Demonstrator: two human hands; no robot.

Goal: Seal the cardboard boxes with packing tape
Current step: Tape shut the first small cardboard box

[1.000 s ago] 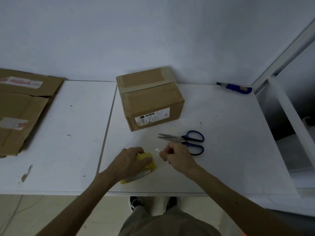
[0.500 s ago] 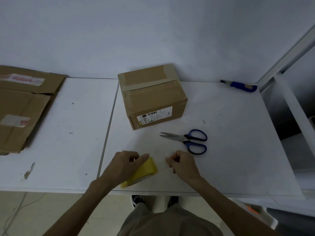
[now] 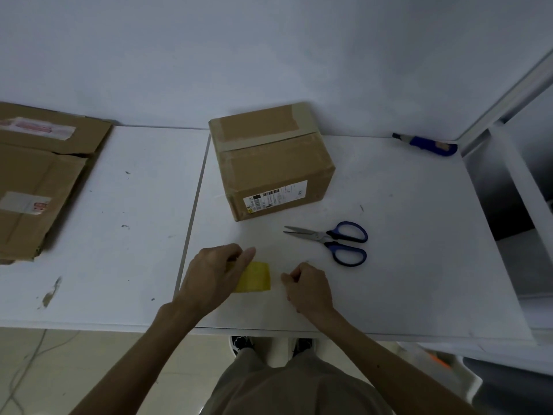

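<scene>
A closed brown cardboard box (image 3: 270, 163) with tape strips on its top and a white label on its front stands at the middle back of the white table (image 3: 404, 265). My left hand (image 3: 214, 275) grips a yellow roll of packing tape (image 3: 254, 277) near the table's front edge. Just right of the roll, my right hand (image 3: 308, 287) is pinched shut, apparently on the clear tape end, which is too faint to see. Blue-handled scissors (image 3: 332, 241) lie between the box and my right hand, their blades pointing left.
Flattened cardboard (image 3: 39, 178) lies at the table's left end. A blue utility knife (image 3: 428, 143) rests at the back right by the wall. A white frame and shelf (image 3: 520, 187) border the right side. A seam (image 3: 194, 211) splits the tabletop.
My hands have moved a little apart and toward the front edge. The roll has turned in my left hand, so its yellow band faces up. The view has shifted slightly.
</scene>
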